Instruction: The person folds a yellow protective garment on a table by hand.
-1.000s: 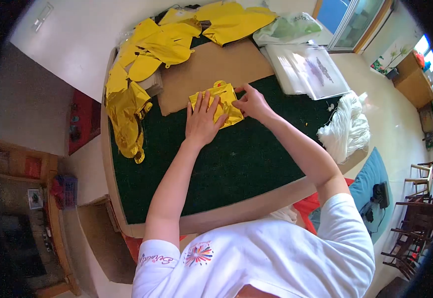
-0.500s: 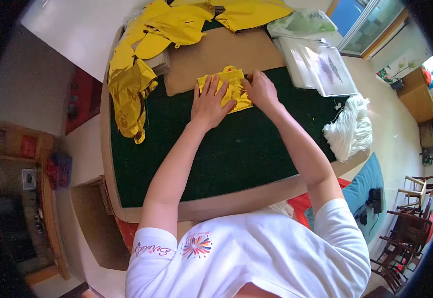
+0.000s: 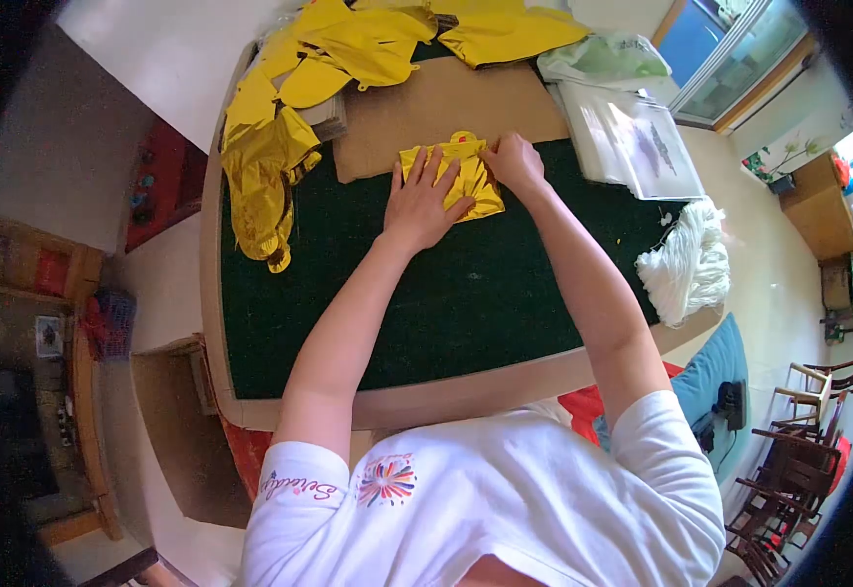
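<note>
A folded piece of shiny gold foil (image 3: pixel 477 188) lies across the front edge of a brown cardboard sheet (image 3: pixel 397 127) and the dark green table mat (image 3: pixel 446 303). My left hand (image 3: pixel 423 201) rests on the foil's left part with its fingers spread. At the foil's upper right corner, my right hand (image 3: pixel 516 163) has its fingers bent together in a pinch on the foil edge. A small rounded tab with a red mark sticks out at the top of the foil.
Gold foil pieces (image 3: pixel 260 186) line the table's left and back. Clear plastic bags (image 3: pixel 632 147) lie at the back right, near a green-white bag (image 3: pixel 607 61). A white string bundle (image 3: pixel 686 264) sits at the right edge. Chairs (image 3: pixel 798 470) stand farther right.
My right hand has shifted slightly up along the foil's right edge, to its top corner. My left hand stays spread on the foil. The whole view has shifted slightly.
</note>
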### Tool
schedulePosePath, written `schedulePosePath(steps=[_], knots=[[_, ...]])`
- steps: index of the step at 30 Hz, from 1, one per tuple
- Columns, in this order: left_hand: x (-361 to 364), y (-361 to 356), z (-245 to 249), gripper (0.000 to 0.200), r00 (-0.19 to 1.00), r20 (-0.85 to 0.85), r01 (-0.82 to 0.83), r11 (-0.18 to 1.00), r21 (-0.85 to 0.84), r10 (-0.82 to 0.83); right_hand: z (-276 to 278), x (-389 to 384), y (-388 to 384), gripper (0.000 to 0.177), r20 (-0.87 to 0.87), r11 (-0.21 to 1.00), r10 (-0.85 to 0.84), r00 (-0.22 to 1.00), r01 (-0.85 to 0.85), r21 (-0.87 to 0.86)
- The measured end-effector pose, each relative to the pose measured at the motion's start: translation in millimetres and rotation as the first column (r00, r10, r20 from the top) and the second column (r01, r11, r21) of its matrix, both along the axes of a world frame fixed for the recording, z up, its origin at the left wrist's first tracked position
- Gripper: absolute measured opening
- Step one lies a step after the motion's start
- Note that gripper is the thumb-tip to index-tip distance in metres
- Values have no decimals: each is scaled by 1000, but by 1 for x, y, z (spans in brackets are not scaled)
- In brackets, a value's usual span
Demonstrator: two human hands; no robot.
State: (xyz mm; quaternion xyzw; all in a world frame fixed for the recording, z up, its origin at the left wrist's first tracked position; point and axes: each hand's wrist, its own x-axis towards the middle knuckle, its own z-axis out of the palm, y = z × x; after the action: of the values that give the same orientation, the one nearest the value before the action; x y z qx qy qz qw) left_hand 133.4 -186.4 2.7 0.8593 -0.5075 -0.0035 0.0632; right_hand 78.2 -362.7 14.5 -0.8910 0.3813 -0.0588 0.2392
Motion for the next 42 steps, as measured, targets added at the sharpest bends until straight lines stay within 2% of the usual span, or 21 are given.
schedulePosePath(steps=[3, 5, 6, 8, 12, 15, 21, 23, 27, 29, 30, 32, 33, 34, 35, 36, 38, 39, 40, 42], knots=[[-1, 0, 3, 67, 1000, 0, 1, 1000, 7, -1, -1, 0, -5, 31, 61, 1000, -26, 998, 27, -15], [-1, 1, 5, 66, 1000, -7, -6, 1000, 11, 6, 6, -4, -3, 30, 105, 998, 41, 994, -46, 52], [-1, 1, 3, 68, 1000, 4, -2, 1000, 18, 2, 5, -3, -6, 30, 109, 998, 46, 993, -51, 45], [1, 0, 1, 69, 1000, 20, -2, 1000, 18, 2, 0, -1, -13, 34, 73, 984, 57, 996, -69, 164], [0, 2, 2, 66, 1000, -15, 0, 1000, 2, 0, -7, 8, -22, 33, 86, 983, 84, 993, -96, 155], [0, 2, 1, 66, 1000, -8, -3, 1000, -6, 3, -12, 14, -24, 26, 204, 980, 53, 978, -89, 175], [0, 3, 3, 67, 1000, -13, -3, 1000, 5, 3, -12, 20, -27, 26, 119, 974, 53, 991, -78, 213], [1, 2, -2, 67, 1000, 5, 0, 1000, -8, 0, -4, 18, -24, 25, 146, 921, 24, 989, -79, 382], [0, 6, -1, 67, 999, -12, 45, 999, 2, -45, -2, 14, -24, 26, 91, 941, 32, 995, -61, 334], [-1, 8, 0, 67, 997, -43, 65, 998, 9, -65, -9, 7, -30, 29, 84, 945, 148, 985, -166, 281], [-1, 8, 0, 67, 997, -33, 77, 997, 8, -76, -10, 4, -30, 29, 79, 945, 151, 985, -168, 281], [0, 9, 1, 67, 996, -26, 84, 996, 6, -84, -10, 1, -29, 33, 131, 904, 75, 988, -123, 410], [-1, 10, 3, 67, 996, -16, 92, 996, 11, -92, -4, -5, -21, 33, 128, 904, 79, 989, -125, 409], [-1, 10, 4, 66, 995, -4, 100, 995, 15, -100, 9, -15, -7, 28, 242, 974, 144, 959, -181, 137], [-2, 10, 2, 66, 995, -6, 98, 995, 14, -98, 15, -23, 4, 24, 331, 969, 236, 914, -197, -149], [-2, 10, 2, 66, 996, -6, 85, 996, 1, -85, 15, -26, 10, 24, 330, 968, 239, 913, -199, -151], [-1, 9, 0, 66, 998, -6, 67, 998, -16, -67, 15, -30, 18, 21, 387, 833, 534, 752, -388, -395], [-2, 9, 1, 66, 998, 7, 69, 998, -17, -68, 7, -32, 22, 28, 371, 798, 588, 719, -440, -412], [-2, 9, 1, 66, 997, 21, 71, 997, -17, -71, -2, -34, 23, 28, 370, 799, 587, 720, -441, -410], [-3, 8, 4, 67, 999, -17, 50, 999, 0, -50, -12, -37, 29, 38, 300, 696, 700, 648, -524, -491]])
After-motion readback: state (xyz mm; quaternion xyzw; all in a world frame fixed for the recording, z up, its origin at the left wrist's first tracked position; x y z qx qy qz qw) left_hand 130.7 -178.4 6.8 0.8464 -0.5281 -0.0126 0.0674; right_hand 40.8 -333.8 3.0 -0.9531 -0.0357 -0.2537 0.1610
